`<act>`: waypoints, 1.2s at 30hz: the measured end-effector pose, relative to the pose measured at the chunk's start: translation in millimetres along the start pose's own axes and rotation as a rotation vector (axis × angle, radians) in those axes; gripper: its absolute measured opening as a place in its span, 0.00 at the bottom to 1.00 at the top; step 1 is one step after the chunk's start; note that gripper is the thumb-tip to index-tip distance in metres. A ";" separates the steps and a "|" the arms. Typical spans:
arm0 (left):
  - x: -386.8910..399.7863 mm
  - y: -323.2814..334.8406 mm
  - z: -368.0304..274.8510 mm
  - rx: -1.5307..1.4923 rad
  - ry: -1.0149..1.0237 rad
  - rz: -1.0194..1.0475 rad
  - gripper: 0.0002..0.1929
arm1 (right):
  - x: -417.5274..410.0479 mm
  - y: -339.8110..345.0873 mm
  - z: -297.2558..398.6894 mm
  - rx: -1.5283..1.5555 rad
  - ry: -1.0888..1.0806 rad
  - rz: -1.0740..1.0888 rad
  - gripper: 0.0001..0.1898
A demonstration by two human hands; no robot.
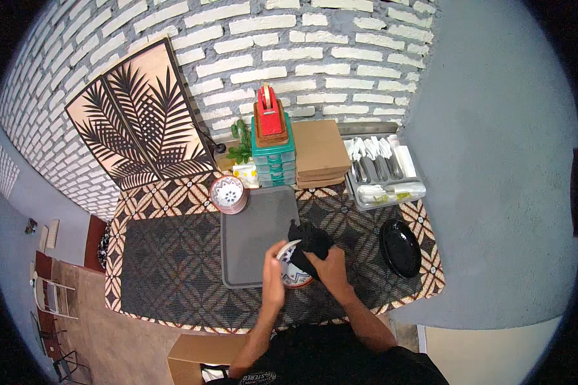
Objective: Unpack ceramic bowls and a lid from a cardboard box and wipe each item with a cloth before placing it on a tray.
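My left hand (273, 274) grips the rim of a patterned bowl (294, 275) with a white inside and blue and reddish zigzag marks. A bunched black cloth (313, 243) is in my right hand (331, 269), and part of it lies against the inside of the bowl. Both hands are above the near right corner of a grey tray (257, 240). A stack of similar patterned bowls (228, 192) stands at the tray's far left corner. To the right, a black oval dish (400, 249) rests on the patterned tablecloth.
Behind the tray stand teal-framed drawers (273, 163) with a red tape dispenser (269, 113) on top, and stacked brown cardboard boxes (320, 149). A cutlery tray (383, 180) holds wrapped packets at the back right. An open cardboard box (202, 349) is below the table's near edge.
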State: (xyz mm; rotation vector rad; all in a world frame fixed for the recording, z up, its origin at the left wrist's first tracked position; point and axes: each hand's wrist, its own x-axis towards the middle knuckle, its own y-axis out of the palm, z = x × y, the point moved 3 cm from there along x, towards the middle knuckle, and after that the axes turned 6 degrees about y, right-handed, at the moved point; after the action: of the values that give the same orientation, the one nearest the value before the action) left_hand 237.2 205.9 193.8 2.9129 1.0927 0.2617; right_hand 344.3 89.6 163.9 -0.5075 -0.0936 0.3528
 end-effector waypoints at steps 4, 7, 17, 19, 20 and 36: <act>-3.7 -11.9 -14.3 0.222 0.140 0.025 0.14 | -3.1 -17.6 44.4 0.051 -0.172 0.139 0.22; 5.3 -12.4 -26.8 0.385 0.147 0.178 0.15 | -5.7 -9.5 41.4 0.138 -0.141 0.382 0.30; 22.1 -15.5 -55.7 0.413 0.480 -0.007 0.21 | -24.0 26.9 27.1 0.671 0.688 0.001 0.35; 20.4 -11.3 -63.7 0.394 0.444 0.125 0.19 | -26.8 19.6 23.0 0.494 -0.147 -0.028 0.31; 17.4 -7.9 -60.8 0.324 0.480 0.107 0.19 | -24.8 26.2 19.2 0.249 -0.278 -0.173 0.27; 18.9 7.0 2.5 0.139 0.446 -0.406 0.18 | -16.8 64.4 27.2 0.972 0.777 -0.256 0.32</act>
State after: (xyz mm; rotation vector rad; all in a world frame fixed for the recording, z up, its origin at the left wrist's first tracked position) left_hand 256.2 213.1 194.8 2.7180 1.7914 0.8779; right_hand 304.1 148.7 156.0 0.3570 0.7352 -0.0899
